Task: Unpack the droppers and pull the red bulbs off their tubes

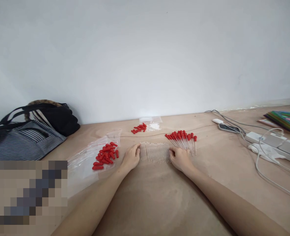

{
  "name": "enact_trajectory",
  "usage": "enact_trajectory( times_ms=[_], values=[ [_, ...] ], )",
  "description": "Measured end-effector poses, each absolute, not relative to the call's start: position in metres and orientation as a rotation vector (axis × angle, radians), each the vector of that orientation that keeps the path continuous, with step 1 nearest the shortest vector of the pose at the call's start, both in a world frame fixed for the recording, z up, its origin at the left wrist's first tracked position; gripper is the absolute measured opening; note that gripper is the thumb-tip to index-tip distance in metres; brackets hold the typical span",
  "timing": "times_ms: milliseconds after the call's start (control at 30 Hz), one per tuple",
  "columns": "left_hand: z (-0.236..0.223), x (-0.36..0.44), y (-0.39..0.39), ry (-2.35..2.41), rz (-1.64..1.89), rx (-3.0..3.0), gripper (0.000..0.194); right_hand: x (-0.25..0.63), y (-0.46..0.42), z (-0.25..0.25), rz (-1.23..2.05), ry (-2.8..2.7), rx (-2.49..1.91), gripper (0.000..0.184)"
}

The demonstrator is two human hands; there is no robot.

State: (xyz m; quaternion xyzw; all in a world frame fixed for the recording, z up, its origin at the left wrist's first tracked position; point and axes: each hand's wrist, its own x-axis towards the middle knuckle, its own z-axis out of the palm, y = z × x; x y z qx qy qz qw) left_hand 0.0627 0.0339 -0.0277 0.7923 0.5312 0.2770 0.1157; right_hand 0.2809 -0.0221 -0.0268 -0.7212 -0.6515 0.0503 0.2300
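Note:
A row of clear glass dropper tubes [155, 152] lies side by side on the table before me. My left hand [132, 157] is at the row's left end, its fingers curled in and touching the outermost tubes. At the opposite end, my right hand [180, 158] has its thumb and fingers closed against the last tubes. Beyond the right hand, droppers with red bulbs [181, 135] fan out, their glass stems pointing toward me. Loose red rubber bulbs [106, 155] are heaped on a clear plastic bag [86, 159] left of my left hand.
More red bulbs [139, 127] and a small bag of glass tubes [153, 126] lie near the wall. A striped bag [29, 137] stands far left. Power strips [272, 142], white cables and a black device [229, 128] occupy the right, with colourful flat pieces [286, 119] behind.

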Motion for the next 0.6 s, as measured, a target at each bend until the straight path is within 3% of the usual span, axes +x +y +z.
enact_trajectory(
  times_ms=[400,600],
  values=[
    [-0.030,0.058,0.031,1.535,0.875,2.287,0.030,0.298,-0.019,-0.020,0.150,-1.604,-1.934,0.022],
    [-0.030,0.057,0.030,1.554,0.937,2.288,0.029,0.354,-0.010,-0.007,0.056,-1.276,-2.256,0.028]
  ],
)
